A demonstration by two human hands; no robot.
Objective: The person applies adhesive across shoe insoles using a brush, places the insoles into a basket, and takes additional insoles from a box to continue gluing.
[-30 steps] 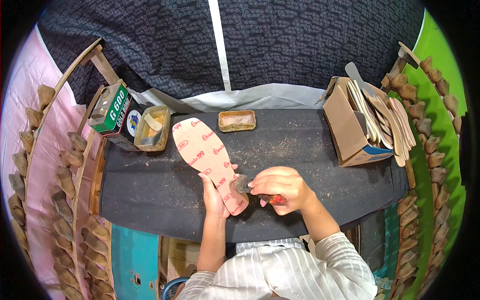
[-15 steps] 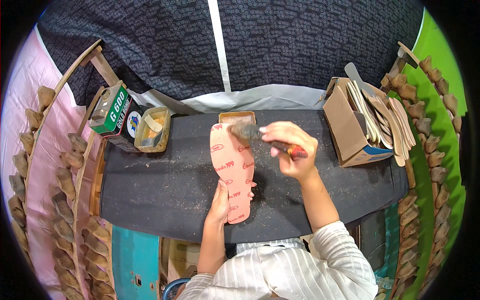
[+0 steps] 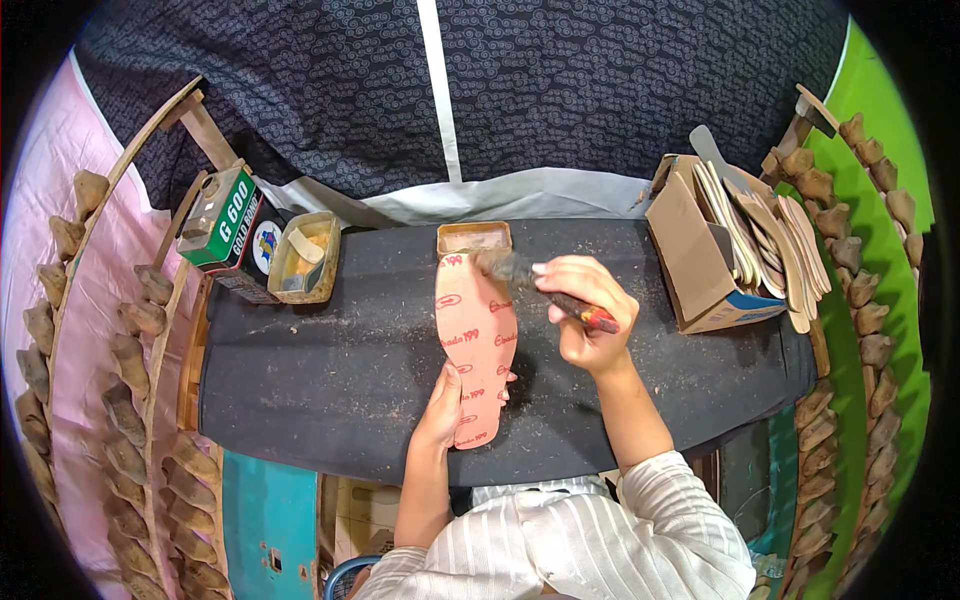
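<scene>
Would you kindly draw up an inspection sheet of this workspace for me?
Surface: black cloth-covered table, strewn with pale bits.
Job's things: pink, red-printed, sole-shaped sheet; long black-and-red brush, its dark bristles at the sheet's far end.
Clutter: small yellowish rectangular tray, green-and-black metal can, yellowish rectangular tub, brown cardboard box of flat sole-shaped pieces.
Hands: left hand holds the sheet; right hand grips the brush.
Cables: nothing seen.
Surroundings: wooden racks of brown foot-shaped blocks both sides; black patterned curtain beyond.

Insole [image 3: 478, 350] pink (red print); tablecloth [image 3: 340, 385] black.
</scene>
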